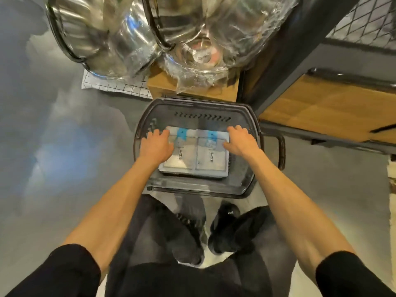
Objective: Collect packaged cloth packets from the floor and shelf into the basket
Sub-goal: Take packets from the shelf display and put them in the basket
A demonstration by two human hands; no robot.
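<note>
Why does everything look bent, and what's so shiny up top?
Head view: the wide-angle lens bends the shelf edges; the plastic-wrapped pots throw glare and look blurred; the packets in the basket, gripped by left hand and right hand, are fairly sharp.

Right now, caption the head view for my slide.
Left hand and right hand hold two packets side by side in the basket.

Basket (pixel 197 103): centre of frame, on the floor (pixel 53 136).
Packets: side by side in the basket, left packet (pixel 184 155) touching right packet (pixel 212 155).
Hands: left hand (pixel 157 144) on the left packet's outer edge; right hand (pixel 241 142) on the right packet's outer edge.
Box (pixel 162 84): just above the basket in frame.
Wrapped pots (pixel 107 39): top of frame, one on the box.
Shelf (pixel 332 108): right of frame.
</note>
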